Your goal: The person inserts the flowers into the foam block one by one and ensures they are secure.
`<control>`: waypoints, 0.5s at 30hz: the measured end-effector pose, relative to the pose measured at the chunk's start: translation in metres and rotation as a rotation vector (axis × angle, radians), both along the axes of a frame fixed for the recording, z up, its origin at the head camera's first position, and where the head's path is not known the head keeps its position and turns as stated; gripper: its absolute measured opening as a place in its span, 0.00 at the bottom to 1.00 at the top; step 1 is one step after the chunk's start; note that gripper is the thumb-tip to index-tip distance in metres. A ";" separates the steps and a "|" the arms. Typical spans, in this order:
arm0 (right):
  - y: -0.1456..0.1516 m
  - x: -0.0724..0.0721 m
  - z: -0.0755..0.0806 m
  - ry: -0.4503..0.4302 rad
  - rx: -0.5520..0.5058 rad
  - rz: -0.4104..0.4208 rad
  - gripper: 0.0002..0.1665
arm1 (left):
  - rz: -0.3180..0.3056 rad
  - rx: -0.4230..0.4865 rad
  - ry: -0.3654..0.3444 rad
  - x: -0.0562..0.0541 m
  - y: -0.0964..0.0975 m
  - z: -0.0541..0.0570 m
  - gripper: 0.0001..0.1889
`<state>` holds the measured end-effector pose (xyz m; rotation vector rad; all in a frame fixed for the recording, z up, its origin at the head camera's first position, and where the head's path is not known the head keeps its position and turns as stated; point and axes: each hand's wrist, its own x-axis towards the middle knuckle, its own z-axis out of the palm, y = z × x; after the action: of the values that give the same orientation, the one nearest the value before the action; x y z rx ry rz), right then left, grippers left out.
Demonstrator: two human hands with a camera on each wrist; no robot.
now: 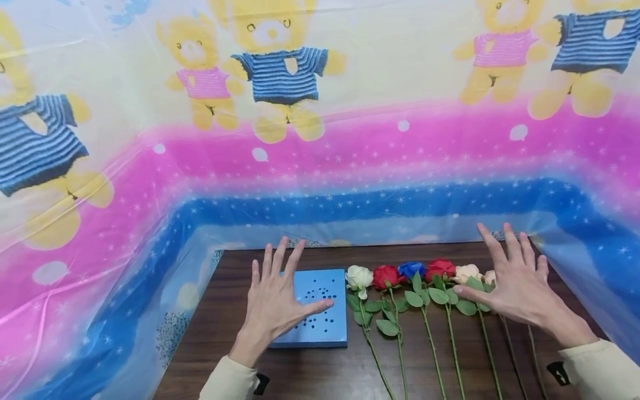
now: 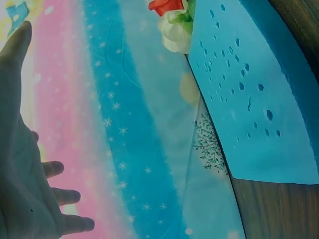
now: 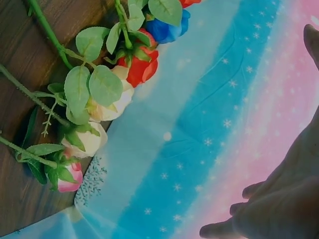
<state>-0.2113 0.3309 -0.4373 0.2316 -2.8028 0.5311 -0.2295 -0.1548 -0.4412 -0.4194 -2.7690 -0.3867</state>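
My left hand (image 1: 274, 300) is held up with spread fingers and overlaps the blue foam block (image 1: 332, 328) in the head view. Many small holes dot the block's top face. To its right lies a row of artificial roses: a white rose (image 1: 359, 276), a red rose (image 1: 386, 275), a blue rose (image 1: 411, 269), another red rose (image 1: 441, 268) and a cream rose (image 1: 467, 273). My right hand (image 1: 522, 291), fingers also spread, partly hides the row's right end. The right wrist view shows a pink rose (image 3: 71, 178) there. Both hands hold nothing.
A dark wooden table (image 1: 210, 322) carries the block and flowers. The green stems (image 1: 454, 350) run toward the near edge. Behind and beside the table hangs a sheet (image 1: 370, 155) printed with teddy bears and pink and blue bands.
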 end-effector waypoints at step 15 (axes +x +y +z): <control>0.023 -0.002 0.011 -0.034 -0.265 0.006 0.84 | 0.027 0.179 0.065 0.001 -0.016 -0.002 0.85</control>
<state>-0.2135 0.3537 -0.4258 0.1763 -2.7259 0.9058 -0.2285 -0.1704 -0.4431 -0.3442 -2.6462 -0.5972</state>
